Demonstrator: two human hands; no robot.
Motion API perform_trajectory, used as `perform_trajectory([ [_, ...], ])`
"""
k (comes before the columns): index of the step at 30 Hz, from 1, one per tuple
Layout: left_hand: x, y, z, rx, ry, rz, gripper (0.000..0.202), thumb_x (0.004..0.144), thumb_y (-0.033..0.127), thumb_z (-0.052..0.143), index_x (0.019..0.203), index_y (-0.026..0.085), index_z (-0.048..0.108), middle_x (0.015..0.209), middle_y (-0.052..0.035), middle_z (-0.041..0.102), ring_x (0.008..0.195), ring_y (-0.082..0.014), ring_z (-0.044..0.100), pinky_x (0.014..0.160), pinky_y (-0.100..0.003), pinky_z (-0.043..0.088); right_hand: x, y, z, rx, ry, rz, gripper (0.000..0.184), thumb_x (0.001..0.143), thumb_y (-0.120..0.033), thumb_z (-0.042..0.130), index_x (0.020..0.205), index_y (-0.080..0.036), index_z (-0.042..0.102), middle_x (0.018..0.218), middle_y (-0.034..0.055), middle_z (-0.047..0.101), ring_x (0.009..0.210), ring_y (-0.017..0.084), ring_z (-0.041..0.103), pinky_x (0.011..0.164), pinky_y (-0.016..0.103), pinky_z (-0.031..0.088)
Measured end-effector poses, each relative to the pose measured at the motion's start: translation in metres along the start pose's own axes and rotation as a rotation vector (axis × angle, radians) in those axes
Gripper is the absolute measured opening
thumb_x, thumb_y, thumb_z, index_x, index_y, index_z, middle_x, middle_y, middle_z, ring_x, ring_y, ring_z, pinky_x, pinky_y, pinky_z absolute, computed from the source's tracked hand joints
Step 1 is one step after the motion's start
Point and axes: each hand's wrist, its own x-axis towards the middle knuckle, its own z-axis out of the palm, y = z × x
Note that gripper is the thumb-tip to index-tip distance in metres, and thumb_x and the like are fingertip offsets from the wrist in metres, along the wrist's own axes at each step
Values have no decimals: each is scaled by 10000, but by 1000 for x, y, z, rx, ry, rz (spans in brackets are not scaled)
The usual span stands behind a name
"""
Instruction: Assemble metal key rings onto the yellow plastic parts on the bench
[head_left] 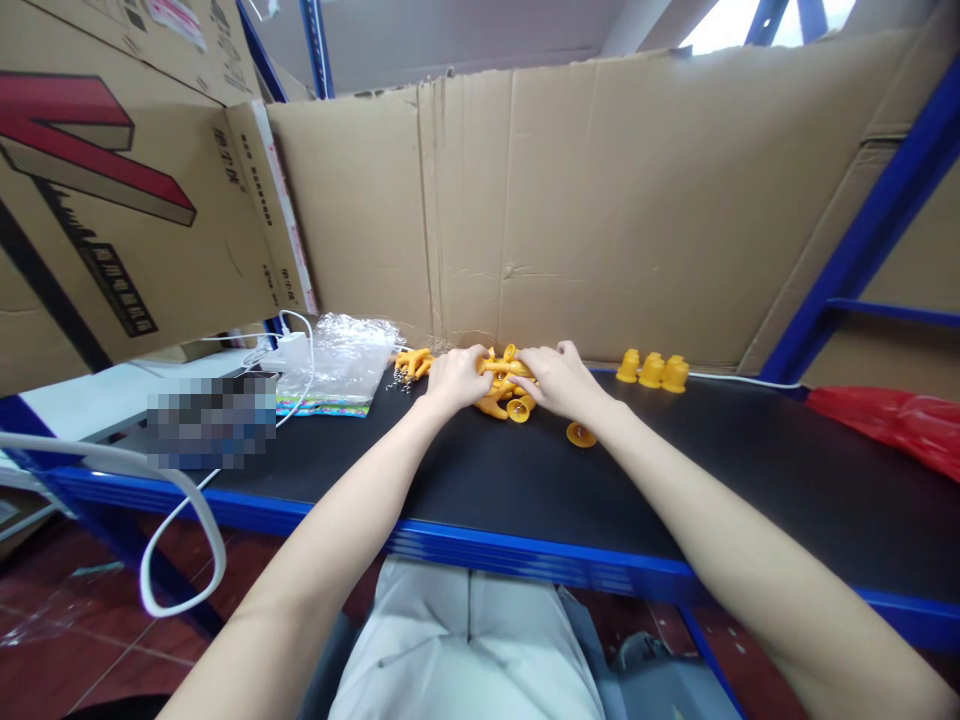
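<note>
Over a pile of orange-yellow plastic pieces (493, 407) both my hands are close together. My left hand (456, 378) is closed, its fingertips around one end of a long yellow plastic piece (506, 367). On the other end of that piece, the thumb and fingers of my right hand (559, 380) are pinched. Its exact shape is partly hidden by the fingers. A round yellow cup-like piece (517, 410) lies at the pile's front. Below my right wrist rests a yellow disc-shaped piece (580, 434).
Several stepped yellow cups (652, 371) stand at the right rear. Finger-like orange pieces (412, 364) with small metal bits lie left of my hands, beside a clear plastic bag (345, 355). A white cable (217, 540) loops at the left. A red bag (892, 420) lies right; cardboard (600, 210) walls the back.
</note>
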Motion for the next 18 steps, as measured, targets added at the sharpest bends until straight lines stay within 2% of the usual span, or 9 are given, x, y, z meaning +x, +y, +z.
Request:
perform_trajectory([
  [3, 1, -1, -1, 3, -6, 14, 363, 750, 293, 515, 1101, 267, 603, 952, -39, 688, 911, -228, 622, 760, -315, 459, 1, -1, 0, 6, -41, 13, 246, 907, -299, 360, 939, -151, 554, 873, 104, 648, 790, 213, 532, 724, 324, 209],
  [7, 3, -2, -1, 7, -15, 31, 377, 738, 280, 514, 1102, 262, 611, 961, -53, 688, 917, -241, 624, 757, -325, 465, 3, 1, 0, -36, -62, 22, 182, 882, -260, 420, 912, -143, 557, 852, 96, 644, 784, 210, 521, 721, 328, 202],
  [11, 5, -2, -1, -7, -39, 9, 380, 728, 301, 531, 1093, 265, 629, 957, -60, 689, 926, -247, 625, 763, -321, 471, 5, 1, 4, -137, 7, 24, 146, 871, -185, 413, 919, -156, 547, 839, 86, 630, 798, 216, 501, 723, 340, 203],
  [15, 7, -1, 0, -52, -76, -8, 376, 720, 318, 537, 1075, 260, 651, 956, -57, 693, 931, -235, 623, 782, -314, 475, 6, 2, 10, -223, 83, 1, 202, 876, -124, 350, 933, -164, 540, 835, 84, 618, 792, 214, 481, 745, 353, 205],
  [18, 8, -3, 2, -90, -132, -23, 362, 703, 323, 551, 1038, 261, 674, 961, -54, 695, 928, -231, 622, 776, -305, 480, 4, 7, 14, -208, 71, -13, 208, 880, -125, 340, 944, -153, 536, 824, 91, 617, 783, 214, 480, 740, 341, 212],
])
